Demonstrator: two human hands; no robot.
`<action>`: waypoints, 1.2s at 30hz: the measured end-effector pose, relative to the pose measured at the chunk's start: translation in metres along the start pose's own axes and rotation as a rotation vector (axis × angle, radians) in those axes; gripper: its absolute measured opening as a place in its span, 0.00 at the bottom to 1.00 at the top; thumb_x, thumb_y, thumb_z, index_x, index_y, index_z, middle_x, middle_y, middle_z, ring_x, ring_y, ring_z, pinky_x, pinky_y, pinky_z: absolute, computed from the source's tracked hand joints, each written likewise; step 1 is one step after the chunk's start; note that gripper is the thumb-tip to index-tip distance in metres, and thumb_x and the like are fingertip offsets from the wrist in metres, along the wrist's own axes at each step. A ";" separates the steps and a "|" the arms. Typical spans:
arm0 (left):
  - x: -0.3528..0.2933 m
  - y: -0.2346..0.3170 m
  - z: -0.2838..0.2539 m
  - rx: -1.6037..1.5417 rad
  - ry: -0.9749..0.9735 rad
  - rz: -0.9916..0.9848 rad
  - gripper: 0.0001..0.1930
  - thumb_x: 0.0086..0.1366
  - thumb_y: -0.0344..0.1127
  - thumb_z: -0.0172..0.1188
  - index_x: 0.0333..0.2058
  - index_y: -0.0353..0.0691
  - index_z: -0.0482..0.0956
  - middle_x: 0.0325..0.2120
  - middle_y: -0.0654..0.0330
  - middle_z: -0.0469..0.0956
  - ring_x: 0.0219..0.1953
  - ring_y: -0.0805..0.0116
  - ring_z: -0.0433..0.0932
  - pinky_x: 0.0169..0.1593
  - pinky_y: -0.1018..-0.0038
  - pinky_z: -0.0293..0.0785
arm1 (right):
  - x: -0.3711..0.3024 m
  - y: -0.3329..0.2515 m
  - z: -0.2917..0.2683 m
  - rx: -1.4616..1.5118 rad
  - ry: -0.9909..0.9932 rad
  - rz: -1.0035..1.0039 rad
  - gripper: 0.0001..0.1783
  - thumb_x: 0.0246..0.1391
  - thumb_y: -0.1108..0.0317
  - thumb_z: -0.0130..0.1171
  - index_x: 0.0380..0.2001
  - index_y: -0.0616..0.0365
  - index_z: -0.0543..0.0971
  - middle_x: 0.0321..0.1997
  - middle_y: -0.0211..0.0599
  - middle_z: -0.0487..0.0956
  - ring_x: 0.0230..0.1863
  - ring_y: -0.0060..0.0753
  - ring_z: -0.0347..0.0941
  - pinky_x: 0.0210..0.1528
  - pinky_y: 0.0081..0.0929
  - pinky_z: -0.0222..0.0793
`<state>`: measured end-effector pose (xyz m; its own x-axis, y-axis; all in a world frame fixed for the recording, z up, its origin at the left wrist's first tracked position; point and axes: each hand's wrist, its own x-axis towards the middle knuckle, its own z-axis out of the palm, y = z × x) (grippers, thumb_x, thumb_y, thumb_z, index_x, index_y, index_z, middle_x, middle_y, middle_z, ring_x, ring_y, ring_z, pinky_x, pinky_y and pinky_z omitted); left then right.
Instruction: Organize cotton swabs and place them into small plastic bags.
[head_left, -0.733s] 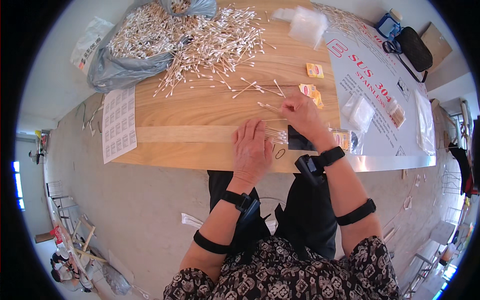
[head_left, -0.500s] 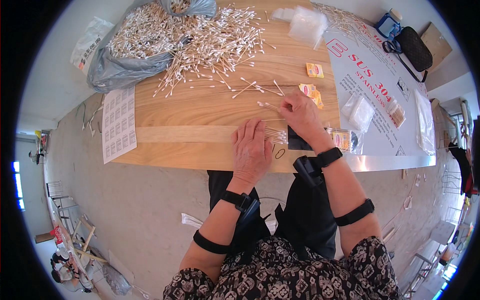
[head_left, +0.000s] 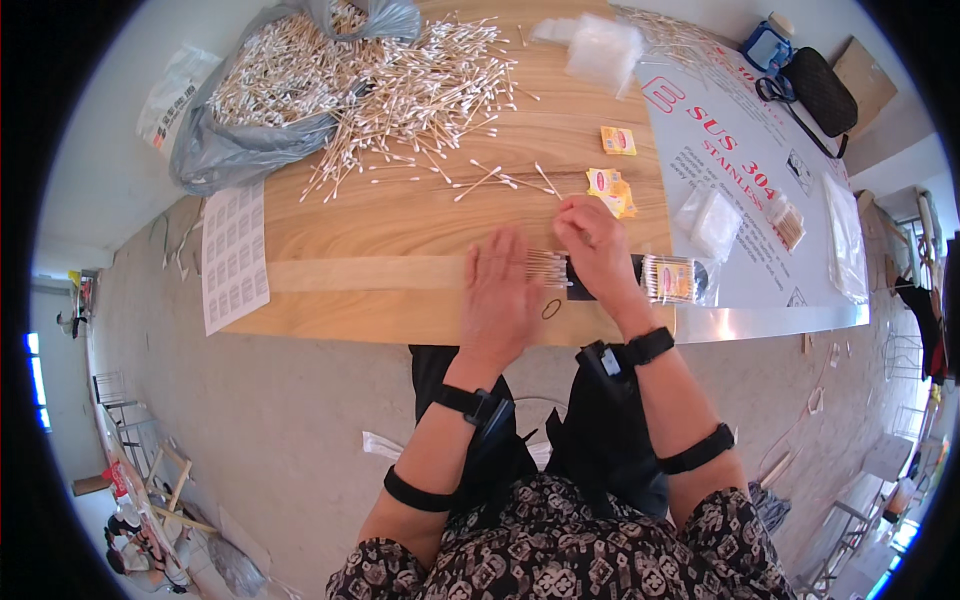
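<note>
A row of cotton swabs [head_left: 547, 268] lies on the wooden table, white tips toward the right. Over its left end rests my left hand [head_left: 498, 295], fingers stretched out flat and slightly blurred by motion. My right hand [head_left: 597, 245] hovers just above and to the right of that row, its fingers curled in; anything inside them is hidden. Beneath my right wrist is a black strip [head_left: 580, 285]. Beside it lies a clear bag of swabs [head_left: 668, 279] with a yellow card. A few loose swabs [head_left: 505, 179] lie beyond my hands.
Yellow cards [head_left: 610, 190] lie past my right hand, with another card [head_left: 618, 141] farther off. A grey bag [head_left: 262, 150] spills a large swab heap [head_left: 430, 85] at the far left. Clear bags [head_left: 605, 55] lie at the back; a printed sheet [head_left: 237, 258] overhangs the left.
The swabs that showed between my right fingers and above the row no longer show there. My right hand is more curled, and my left hand has shifted slightly.
</note>
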<state>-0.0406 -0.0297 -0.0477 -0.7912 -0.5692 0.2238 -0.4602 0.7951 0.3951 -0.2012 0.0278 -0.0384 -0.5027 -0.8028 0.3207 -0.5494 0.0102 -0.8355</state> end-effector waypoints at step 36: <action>0.006 0.019 -0.024 0.172 -0.272 0.206 0.41 0.63 0.54 0.56 0.65 0.30 0.56 0.67 0.42 0.52 0.72 0.51 0.45 0.71 0.48 0.37 | -0.054 -0.029 0.018 0.890 0.420 0.405 0.28 0.70 0.57 0.44 0.62 0.70 0.65 0.65 0.45 0.67 0.66 0.34 0.62 0.71 0.32 0.54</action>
<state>-0.0439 -0.0232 -0.0172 -0.9416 -0.3356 0.0291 -0.3229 0.9237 0.2063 -0.1464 0.0600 -0.0397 -0.8219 -0.5656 -0.0676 0.3107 -0.3457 -0.8854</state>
